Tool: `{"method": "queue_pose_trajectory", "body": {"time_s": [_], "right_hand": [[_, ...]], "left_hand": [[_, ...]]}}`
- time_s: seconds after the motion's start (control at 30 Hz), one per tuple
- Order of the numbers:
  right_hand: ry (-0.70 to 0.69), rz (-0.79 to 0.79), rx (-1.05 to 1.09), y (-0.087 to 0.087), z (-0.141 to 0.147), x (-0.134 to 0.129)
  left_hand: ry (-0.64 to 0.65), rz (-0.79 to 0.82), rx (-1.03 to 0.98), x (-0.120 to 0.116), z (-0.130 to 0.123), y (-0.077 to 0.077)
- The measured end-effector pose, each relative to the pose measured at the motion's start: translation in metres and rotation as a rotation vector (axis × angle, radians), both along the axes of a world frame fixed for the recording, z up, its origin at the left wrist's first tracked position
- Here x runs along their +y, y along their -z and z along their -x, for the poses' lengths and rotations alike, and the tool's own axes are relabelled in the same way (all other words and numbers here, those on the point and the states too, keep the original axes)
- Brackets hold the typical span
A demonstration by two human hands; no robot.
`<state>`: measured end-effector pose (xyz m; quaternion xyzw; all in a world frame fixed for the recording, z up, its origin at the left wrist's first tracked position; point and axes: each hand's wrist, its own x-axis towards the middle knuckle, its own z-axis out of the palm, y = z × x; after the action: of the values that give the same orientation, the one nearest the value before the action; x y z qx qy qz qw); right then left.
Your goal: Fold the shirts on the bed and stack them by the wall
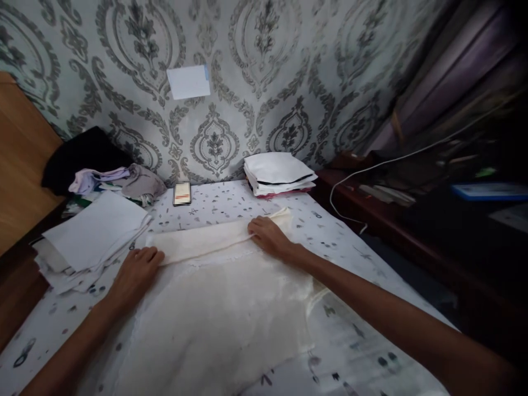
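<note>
- Left hand [140, 268]: fingers curled in, gripping the near-left end of the cream cloth's [231, 308] folded strip.
- Right hand [270, 237]: fingers bent closed on the strip's right part.
- The cream cloth lies between and below both hands, on a patterned sheet [350, 242].
- White cloths [99, 228] lie beside the left hand; a folded stack [280, 170] sits beyond the right.

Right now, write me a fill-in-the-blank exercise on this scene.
1. The left hand and the ____ hand touch one cream cloth.
2. The ____ with a bright screen lies on the patterned sheet.
3. On the wall, a pale rectangle hangs ____ in the picture than the white stack.

Missing words: right; phone; higher.
</note>
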<state>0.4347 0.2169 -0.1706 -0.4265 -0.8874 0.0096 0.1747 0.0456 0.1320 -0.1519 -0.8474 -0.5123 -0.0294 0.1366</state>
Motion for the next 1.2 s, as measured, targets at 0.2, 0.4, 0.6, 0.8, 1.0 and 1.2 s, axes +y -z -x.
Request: {"method": "queue_pose_trajectory", "body": {"time_s": [0.2,0.4,0.6,0.8,1.0,1.2], "right_hand": [[-0.016,0.091,-0.038,-0.013,-0.005,-0.018],[0.148,0.103,0.018,-0.033,-0.006,0.001],[0.260,0.144,-0.117,-0.014,-0.034,0.026],[0.355,0.238,-0.141,0.019,-0.089,0.008],[0.374,0.220,-0.108,0.031,-0.096,0.011],[0.395,0.277,-0.103,0.031,-0.091,0.014]], "left_hand": [[0.009,0.165,-0.095,-0.001,0.010,-0.001],[-0.022,0.149,-0.306,0.021,-0.012,-0.028],[-0.078,0.131,-0.295,0.042,-0.043,0.019],[-0.120,0.166,-0.177,0.041,-0.032,0.047],[-0.261,0.200,-0.109,0.037,-0.015,0.041],[-0.366,0.223,-0.148,0.030,0.002,0.036]]}}
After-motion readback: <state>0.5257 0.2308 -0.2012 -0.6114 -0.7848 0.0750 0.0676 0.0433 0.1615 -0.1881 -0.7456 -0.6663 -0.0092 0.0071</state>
